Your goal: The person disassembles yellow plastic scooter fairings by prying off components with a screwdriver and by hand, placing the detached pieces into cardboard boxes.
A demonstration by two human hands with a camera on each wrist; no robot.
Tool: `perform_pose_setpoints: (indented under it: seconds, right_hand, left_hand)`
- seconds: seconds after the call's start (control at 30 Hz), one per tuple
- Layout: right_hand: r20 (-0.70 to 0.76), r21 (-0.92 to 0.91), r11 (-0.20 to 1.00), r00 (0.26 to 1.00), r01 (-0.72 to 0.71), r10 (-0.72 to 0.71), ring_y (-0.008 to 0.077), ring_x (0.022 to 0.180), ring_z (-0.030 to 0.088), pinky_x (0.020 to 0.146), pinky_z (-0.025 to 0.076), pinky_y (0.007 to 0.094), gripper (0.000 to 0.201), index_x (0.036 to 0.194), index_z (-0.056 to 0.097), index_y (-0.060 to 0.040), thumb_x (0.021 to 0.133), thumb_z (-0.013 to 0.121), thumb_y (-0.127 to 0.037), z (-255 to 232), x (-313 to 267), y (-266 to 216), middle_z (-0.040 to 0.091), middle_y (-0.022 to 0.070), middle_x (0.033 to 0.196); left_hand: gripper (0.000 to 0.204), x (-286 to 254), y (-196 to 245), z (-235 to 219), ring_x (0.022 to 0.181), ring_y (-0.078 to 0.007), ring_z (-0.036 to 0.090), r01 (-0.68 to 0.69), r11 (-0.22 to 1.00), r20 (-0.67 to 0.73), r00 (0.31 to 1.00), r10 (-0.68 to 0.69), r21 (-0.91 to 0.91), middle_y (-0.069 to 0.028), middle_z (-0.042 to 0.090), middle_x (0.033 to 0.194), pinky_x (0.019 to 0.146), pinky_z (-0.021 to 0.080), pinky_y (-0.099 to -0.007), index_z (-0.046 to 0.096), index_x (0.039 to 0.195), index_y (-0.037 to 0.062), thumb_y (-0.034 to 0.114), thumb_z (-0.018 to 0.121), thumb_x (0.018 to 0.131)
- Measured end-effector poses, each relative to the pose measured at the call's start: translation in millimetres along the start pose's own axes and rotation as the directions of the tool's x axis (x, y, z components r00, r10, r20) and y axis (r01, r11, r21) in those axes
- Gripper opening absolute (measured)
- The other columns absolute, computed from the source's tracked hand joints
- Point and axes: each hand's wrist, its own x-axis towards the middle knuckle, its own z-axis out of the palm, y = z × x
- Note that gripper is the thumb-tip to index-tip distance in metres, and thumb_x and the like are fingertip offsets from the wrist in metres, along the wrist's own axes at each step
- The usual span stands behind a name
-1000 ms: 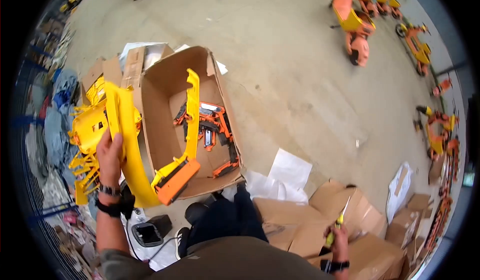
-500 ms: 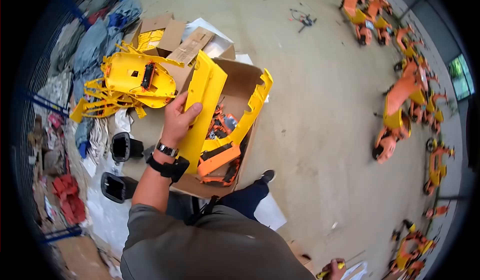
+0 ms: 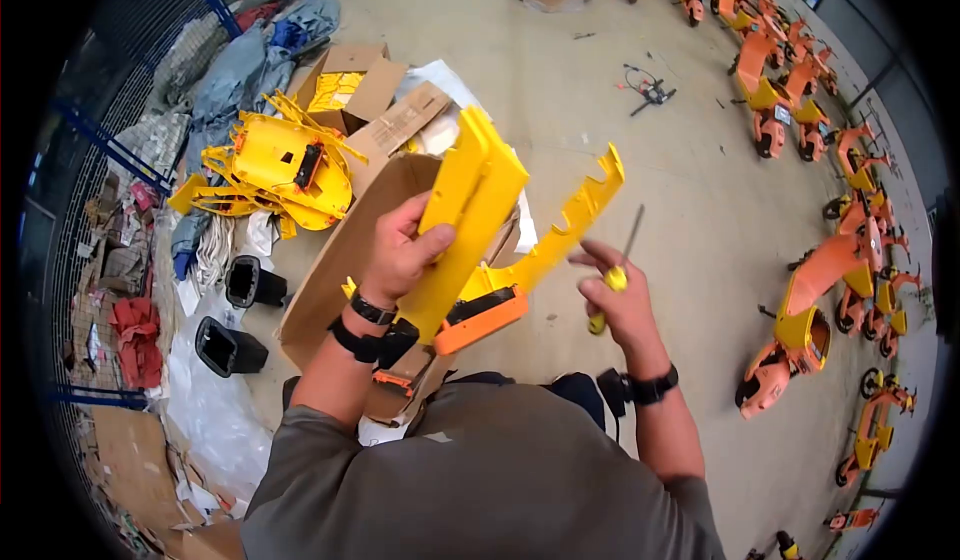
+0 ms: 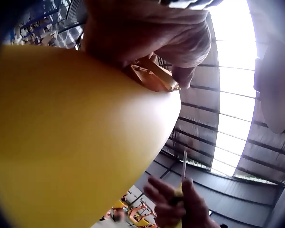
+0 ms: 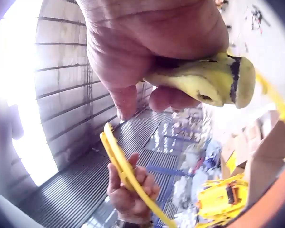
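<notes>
In the head view my left hand (image 3: pixel 405 245) grips the edge of a long yellow plastic panel (image 3: pixel 485 195), thumb across its face. A curved yellow strip (image 3: pixel 575 222) rises on the right, and an orange piece with a black inner side (image 3: pixel 482 322) lies at the lower end between them. My right hand (image 3: pixel 622 295) holds a screwdriver (image 3: pixel 615 279) by its yellow handle, the thin shaft pointing up, close to the strip. The right wrist view shows its worn handle (image 5: pixel 204 83) in the palm. Much of the left wrist view is filled by the yellow panel (image 4: pixel 76 137).
Below the panel stands a cardboard box (image 3: pixel 330 275), partly hidden. To the left lie yellow body parts (image 3: pixel 275 155), two black hollow covers (image 3: pixel 230 347) and plastic sheeting (image 3: pixel 215 410). An opened carton (image 3: pixel 375 95) with yellow pieces sits behind. Rows of orange and yellow scooters (image 3: pixel 800 300) line the right.
My right hand has come up from low on the right with the screwdriver to beside the strip. The left hand has carried the panel rightward in view, while the head view has turned.
</notes>
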Motion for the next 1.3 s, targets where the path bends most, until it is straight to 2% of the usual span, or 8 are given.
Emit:
perform_pose_setpoints:
  seconds: [0.13, 0.27, 0.43, 0.6, 0.73, 0.9, 1.03, 1.3]
  right_hand:
    - [0.223, 0.134, 0.968, 0.946, 0.210, -0.236, 0.0050, 0.065, 0.055, 0.057, 0.048, 0.0197, 0.063, 0.134, 0.053, -0.0006, 0.079, 0.079, -0.017, -23, 76, -38, 0.067, 0.0076, 0.108]
    - [0.339, 0.009, 0.993, 0.934, 0.115, -0.111, 0.0043, 0.059, 0.054, 0.054, 0.046, 0.0203, 0.033, 0.107, 0.066, -0.0025, 0.084, 0.077, -0.022, -91, 122, -40, 0.066, -0.0001, 0.077]
    - [0.417, 0.073, 0.991, 0.900, 0.109, -0.129, 0.0043, 0.059, 0.056, 0.051, 0.042, 0.0189, 0.019, 0.099, 0.067, -0.0012, 0.087, 0.072, -0.015, -157, 184, -58, 0.066, 0.0008, 0.076]
    - [0.396, 0.143, 0.979, 0.899, 0.144, -0.190, 0.0058, 0.066, 0.060, 0.057, 0.047, 0.0201, 0.021, 0.103, 0.067, 0.0007, 0.087, 0.071, -0.013, -175, 259, -79, 0.066, 0.0009, 0.080]
    - [0.402, 0.156, 0.975, 0.891, 0.160, -0.211, 0.0064, 0.069, 0.060, 0.061, 0.048, 0.0201, 0.023, 0.104, 0.067, 0.0011, 0.087, 0.072, -0.013, -179, 341, -82, 0.067, 0.0017, 0.084]
    - [0.385, 0.121, 0.985, 0.909, 0.124, -0.161, 0.0089, 0.073, 0.061, 0.068, 0.050, 0.0230, 0.026, 0.103, 0.066, 0.0016, 0.084, 0.075, -0.015, -183, 456, -90, 0.068, 0.0036, 0.088]
    - [0.360, 0.257, 0.959, 0.910, 0.116, -0.206, 0.0116, 0.078, 0.062, 0.072, 0.051, 0.0267, 0.031, 0.106, 0.064, 0.0020, 0.083, 0.075, -0.015, -169, 540, -98, 0.068, 0.0054, 0.095]
    - [0.465, 0.331, 0.943, 0.863, 0.036, -0.196, 0.0155, 0.081, 0.064, 0.068, 0.052, 0.0259, 0.039, 0.117, 0.058, 0.0006, 0.086, 0.072, -0.019, -163, 687, -99, 0.066, 0.0076, 0.100]
  left_hand:
    - [0.048, 46, -33, 66, 0.093, -0.0105, 0.062, 0.064, 0.992, 0.037, 0.997, -0.068, 0.106, -0.0051, 0.066, 0.110, 0.080, 0.050, -0.0246, 0.054, 0.129, -0.0030, 0.026, 0.068, 0.093]
    - [0.045, 94, -68, 135, 0.080, -0.0048, 0.057, 0.020, 0.996, 0.026, 0.999, -0.023, 0.088, -0.0009, 0.065, 0.102, 0.068, 0.045, -0.0204, 0.056, 0.128, 0.0003, 0.029, 0.066, 0.095]
    - [0.050, 157, -104, 175, 0.097, -0.0097, 0.060, 0.099, 0.987, -0.036, 0.995, -0.096, 0.127, -0.0041, 0.064, 0.115, 0.083, 0.049, -0.0254, 0.048, 0.137, -0.0002, 0.029, 0.061, 0.098]
    - [0.050, 228, -120, 185, 0.112, -0.0132, 0.058, -0.038, 0.998, -0.121, 0.992, 0.033, -0.039, -0.0071, 0.058, 0.130, 0.095, 0.048, -0.0280, 0.042, 0.143, -0.0002, 0.022, 0.057, 0.100]
    - [0.052, 288, -129, 163, 0.117, -0.0146, 0.056, -0.030, 0.986, -0.187, 0.980, 0.060, 0.163, -0.0079, 0.057, 0.132, 0.099, 0.046, -0.0292, 0.039, 0.145, -0.0009, 0.015, 0.058, 0.099]
    - [0.052, 383, -161, 144, 0.119, -0.0157, 0.055, -0.138, 0.990, -0.340, 0.933, 0.116, -0.042, -0.0094, 0.057, 0.133, 0.102, 0.045, -0.0303, 0.039, 0.145, -0.0026, 0.012, 0.058, 0.099]
    - [0.048, 450, -160, 97, 0.122, -0.0152, 0.054, -0.137, 0.991, -0.295, 0.947, 0.128, -0.009, -0.0095, 0.055, 0.135, 0.104, 0.043, -0.0305, 0.041, 0.144, -0.0035, 0.010, 0.055, 0.100]
    - [0.047, 562, -160, 39, 0.121, -0.0146, 0.054, -0.009, 0.996, -0.332, 0.943, -0.022, -0.090, -0.0084, 0.056, 0.134, 0.104, 0.044, -0.0304, 0.041, 0.145, -0.0023, 0.009, 0.052, 0.100]
